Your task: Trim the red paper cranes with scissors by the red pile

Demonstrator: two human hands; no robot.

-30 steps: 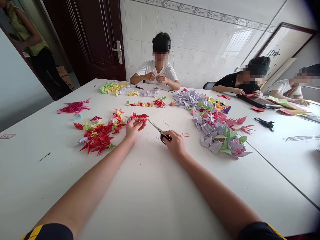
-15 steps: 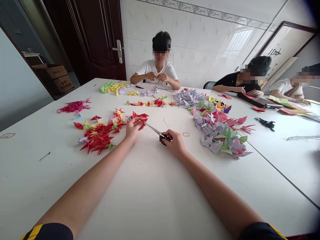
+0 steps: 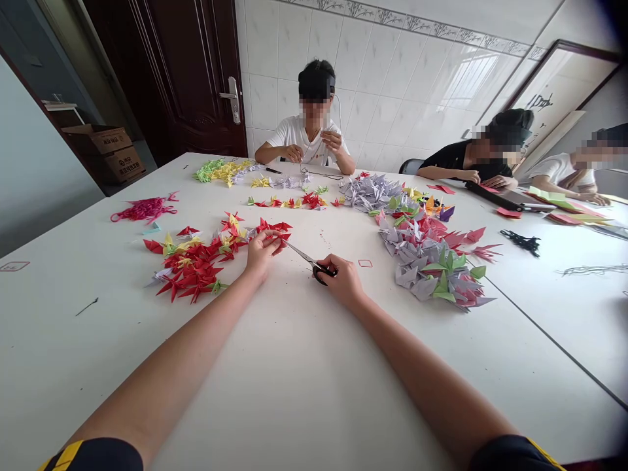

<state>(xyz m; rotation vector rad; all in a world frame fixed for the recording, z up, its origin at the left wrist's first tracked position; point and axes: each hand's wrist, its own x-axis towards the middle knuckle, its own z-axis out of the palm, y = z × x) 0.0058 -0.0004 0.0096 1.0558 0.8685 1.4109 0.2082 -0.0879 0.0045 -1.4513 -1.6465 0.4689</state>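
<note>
red cranes (image 3: 191, 271), grey cranes (image 3: 417, 261), tabletop (image 3: 314, 347) between

1. The room is lit brightly and fairly evenly.
2. Window-shaped glare is reflected on the glossy wall tiles (image 3: 466, 82) at the upper right of the frame.
3. Only faint, soft shadows are cast on the white table (image 3: 294, 392) beneath the left hand (image 3: 262, 255) and the right hand (image 3: 344, 281).
4. Straight lines are bowed toward the frame edges by wide-angle distortion, as is seen along the table seam (image 3: 549, 338) at the lower right.
5. The upper right corner is darkened by a blurred vignette (image 3: 615, 16).
6. Pixelated patches (image 3: 314, 111) are laid over small areas at the upper middle and right of the frame.
</note>
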